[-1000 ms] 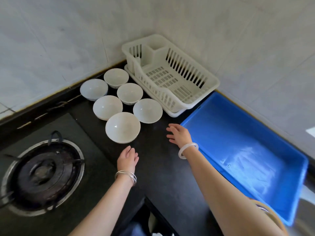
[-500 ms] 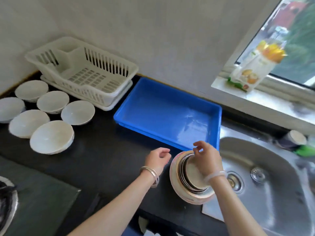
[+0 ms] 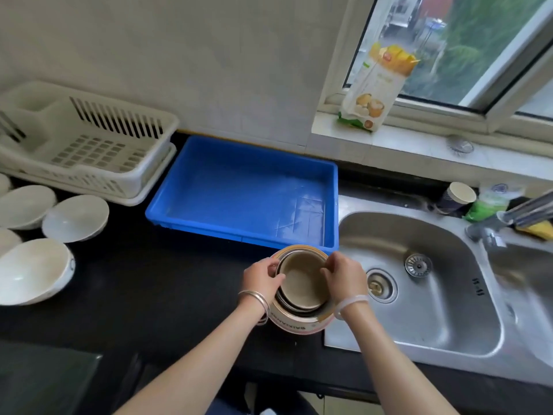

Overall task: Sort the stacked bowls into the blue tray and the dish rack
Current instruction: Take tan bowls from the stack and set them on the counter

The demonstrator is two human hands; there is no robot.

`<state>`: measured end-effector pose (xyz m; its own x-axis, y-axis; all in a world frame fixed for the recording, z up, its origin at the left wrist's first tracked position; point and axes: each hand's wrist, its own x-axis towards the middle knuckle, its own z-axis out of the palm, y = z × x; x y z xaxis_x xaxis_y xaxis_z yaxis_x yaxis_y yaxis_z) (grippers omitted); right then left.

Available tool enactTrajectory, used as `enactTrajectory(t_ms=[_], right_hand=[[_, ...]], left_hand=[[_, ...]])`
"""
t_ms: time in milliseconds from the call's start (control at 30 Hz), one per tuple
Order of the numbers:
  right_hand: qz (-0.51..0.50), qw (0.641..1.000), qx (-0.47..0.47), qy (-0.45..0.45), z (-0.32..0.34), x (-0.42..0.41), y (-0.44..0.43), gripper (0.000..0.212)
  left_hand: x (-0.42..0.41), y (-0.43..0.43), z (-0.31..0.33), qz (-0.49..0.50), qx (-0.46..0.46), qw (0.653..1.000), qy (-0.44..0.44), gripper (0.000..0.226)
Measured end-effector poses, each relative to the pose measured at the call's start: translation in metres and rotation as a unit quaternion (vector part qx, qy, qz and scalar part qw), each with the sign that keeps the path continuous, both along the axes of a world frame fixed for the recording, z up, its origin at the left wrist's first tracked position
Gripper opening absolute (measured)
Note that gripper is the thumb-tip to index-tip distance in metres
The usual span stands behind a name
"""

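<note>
A black counter runs along a tiled wall, with a sink (image 3: 419, 283) at its right end under a window. The view has swung right from the white bowls (image 3: 74, 218) by the stove, and both hands have come onto the stack (image 3: 300, 290), which stands at the counter's front edge, just in front of the tray (image 3: 248, 193). Half a second ago only the right hand touched it. Now the left hand (image 3: 263, 278) and right hand (image 3: 344, 277) each pinch the rim of the top bowl from opposite sides, so sorting is probably about to start. The tray and rack (image 3: 89, 145) hold nothing. The hands cover the nested rims, so how many bowls the stack holds is unclear. The white bowls are cut off at the left edge.
</note>
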<state>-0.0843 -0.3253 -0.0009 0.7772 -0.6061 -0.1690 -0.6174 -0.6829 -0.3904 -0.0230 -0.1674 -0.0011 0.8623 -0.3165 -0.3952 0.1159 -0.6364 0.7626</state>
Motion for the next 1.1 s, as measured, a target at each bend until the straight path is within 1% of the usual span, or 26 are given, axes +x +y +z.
enactTrajectory(t_ms=[100,167,267,333,433,567,633,733,867,1100], right_hand=[[0.003,1.0,-0.013,0.013,0.002,-0.001,-0.001,0.007],[0.009,1.0,-0.002,0.021,0.004,-0.001,-0.005,0.008],[-0.002,0.997,0.072,0.006,0.01,-0.001,-0.013,0.007],[-0.028,0.992,0.123,-0.022,0.014,-0.004,-0.018,0.014],[-0.064,0.984,0.154,-0.057,0.018,-0.012,-0.024,0.022],[-0.09,0.979,0.166,-0.077,0.019,-0.019,-0.029,0.021],[-0.098,0.977,0.17,-0.083,0.02,-0.021,-0.032,0.018],[-0.103,0.974,0.181,-0.09,0.022,-0.023,-0.036,0.005],[-0.106,0.967,0.208,-0.104,0.028,-0.024,-0.039,0.015],[-0.095,0.953,0.242,-0.156,0.048,-0.013,-0.034,0.013]], left_hand=[[0.0,0.001,-0.001,-0.001,-0.009,1.0,0.0,0.036],[-0.001,0.002,-0.002,-0.001,-0.02,1.0,0.0,0.036],[-0.002,0.004,-0.003,0.003,-0.042,0.999,-0.002,0.032],[-0.003,0.005,-0.003,0.012,-0.058,0.998,0.007,0.027],[-0.003,0.003,-0.003,0.013,-0.038,0.999,0.005,0.021],[-0.002,-0.004,-0.002,0.017,0.007,1.0,-0.022,0.004],[-0.002,-0.009,0.0,0.022,0.029,0.998,-0.043,0.005],[-0.001,-0.014,0.004,0.034,0.035,0.996,-0.07,0.008],[0.002,-0.015,0.009,0.039,0.018,0.997,-0.068,0.01],[0.02,-0.002,0.019,0.087,-0.02,0.996,-0.027,0.011]])
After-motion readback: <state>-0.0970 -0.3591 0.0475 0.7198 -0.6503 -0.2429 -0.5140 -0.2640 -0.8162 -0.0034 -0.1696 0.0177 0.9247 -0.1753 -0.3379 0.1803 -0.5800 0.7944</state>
